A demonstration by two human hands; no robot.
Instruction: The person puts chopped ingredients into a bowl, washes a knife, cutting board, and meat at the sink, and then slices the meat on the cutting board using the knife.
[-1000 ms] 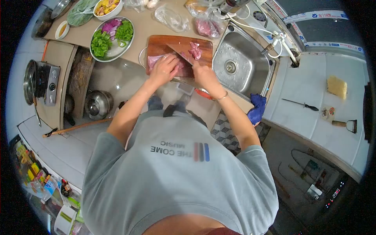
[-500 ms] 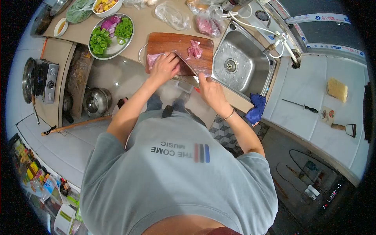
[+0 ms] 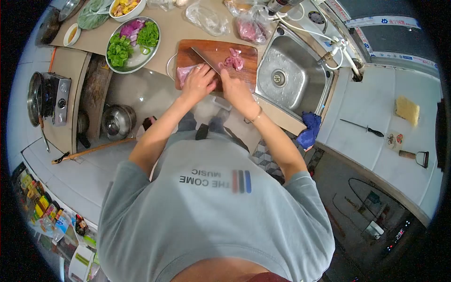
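At the far left, a pan [image 3: 34, 97] sits on a stove [image 3: 62, 96], its brown handle pointing toward the person. Next, at the left part of the counter [image 3: 174, 29], are a small dish [image 3: 72, 35] of brown liquid and a bag [image 3: 95, 15] of something green. Below the counter, a metal pot [image 3: 117, 122] stands low down. Back on top, a bowl [image 3: 126, 10] of yellow pieces sits just behind a metal plate [image 3: 137, 60] that carries two heaps of green pieces with purple ones between.

Then comes the wooden board [image 3: 218, 49], near the counter's front edge. The meat [image 3: 184, 72] lies on its left half, partly hidden under the left hand [image 3: 199, 83]. That hand rests over the meat with fingers bent; I cannot tell whether it grips or only presses. The knife [image 3: 205, 60] slants across the board, its blade just beside the left hand's fingers, its tip pointing away to the left. The right hand [image 3: 236, 90] is closed around its handle. Pieces of cut meat [image 3: 233, 60] lie on the board's right half, beyond the knife.

Behind the board are a clear bag [image 3: 205, 19] and, farther right, a bag of meat [image 3: 251, 30]. The sink [image 3: 300, 61] adjoins the board's right side, with a blue cloth [image 3: 308, 130] over its near corner.
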